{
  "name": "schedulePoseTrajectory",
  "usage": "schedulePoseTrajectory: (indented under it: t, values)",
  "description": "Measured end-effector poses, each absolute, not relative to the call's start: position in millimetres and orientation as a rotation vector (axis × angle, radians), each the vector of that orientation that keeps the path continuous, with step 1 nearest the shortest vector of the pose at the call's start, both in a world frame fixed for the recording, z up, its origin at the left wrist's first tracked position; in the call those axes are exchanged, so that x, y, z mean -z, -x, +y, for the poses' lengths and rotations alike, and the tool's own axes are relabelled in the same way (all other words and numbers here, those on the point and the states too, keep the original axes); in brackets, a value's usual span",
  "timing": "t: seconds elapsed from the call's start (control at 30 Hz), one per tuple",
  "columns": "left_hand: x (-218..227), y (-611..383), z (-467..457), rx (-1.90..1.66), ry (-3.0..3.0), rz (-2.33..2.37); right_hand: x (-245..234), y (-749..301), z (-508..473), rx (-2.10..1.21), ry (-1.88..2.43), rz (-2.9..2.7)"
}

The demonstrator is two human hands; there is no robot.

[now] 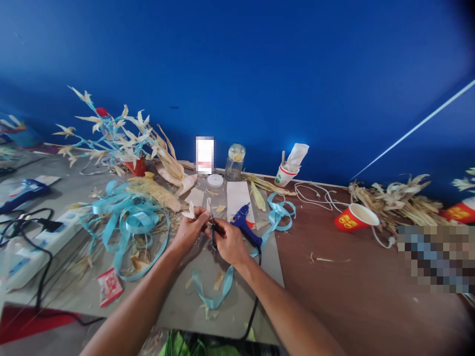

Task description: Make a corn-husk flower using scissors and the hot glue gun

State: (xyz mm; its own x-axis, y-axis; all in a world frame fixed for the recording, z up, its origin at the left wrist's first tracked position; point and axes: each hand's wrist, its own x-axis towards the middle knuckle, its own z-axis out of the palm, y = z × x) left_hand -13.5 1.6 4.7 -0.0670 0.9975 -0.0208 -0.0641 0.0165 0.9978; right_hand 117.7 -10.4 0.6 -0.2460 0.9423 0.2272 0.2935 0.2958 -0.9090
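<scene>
My left hand [191, 228] pinches a pale piece of dried corn husk [190, 211] over the grey mat [267, 262]. My right hand [229, 242] is closed round a pair of small dark scissors [213, 230], whose blades point up at the husk. Both hands meet at the middle of the mat. A blue glue gun [243, 223] lies just right of my right hand, with its black cord running back toward me. A light blue ribbon strip [213, 291] lies on the mat below my hands.
A tangle of light blue ribbon [129, 222] and husks lies left. A husk-and-ribbon branch stands in a red pot [136, 167]. A glass jar [234, 162], white tape roll [215, 180], paper cup [285, 174], tipped red cup [355, 217], husk pile [397, 202] and power strip [33, 247] surround the mat.
</scene>
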Motion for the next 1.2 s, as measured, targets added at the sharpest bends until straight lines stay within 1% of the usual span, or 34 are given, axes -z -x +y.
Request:
schedulePoseTrajectory:
  t: [0.27, 0.4, 0.57, 0.63, 0.77, 0.93, 1.07, 1.2]
  values:
    - [0.3, 13.6, 3.6, -1.273, -1.077, 1.226, -1.2, -119.4, -10.0, -0.966, 1.109, -1.722]
    - [2.7, 14.9, 5.1, -1.307, -1.059, 1.247, -0.3, -119.7, -8.2, -1.015, 1.118, -1.678]
    - [2.1, 15.4, 4.9, -1.260, -1.087, 1.169, -0.1, -122.0, 1.3, -1.353, 1.044, -1.226]
    - [1.3, 15.1, 3.9, -1.187, -1.116, 1.119, -2.4, -124.3, 5.7, -1.419, 0.975, -1.058]
    - [-2.5, 14.9, 0.2, -0.992, -1.317, 1.098, -5.6, -128.2, 11.5, -1.429, 0.930, -0.886]
    - [-6.0, 16.0, -2.3, -0.813, -1.533, 1.145, -4.0, -129.8, 14.0, -1.407, 0.981, -0.913]
    - [-2.2, 15.6, 1.1, -0.889, -1.499, 1.166, -3.8, -130.8, 13.9, -1.352, 1.001, -0.906]
    - [1.8, 14.5, 5.5, -1.007, -1.342, 1.214, -2.6, -130.3, 14.0, -1.314, 1.000, -0.856]
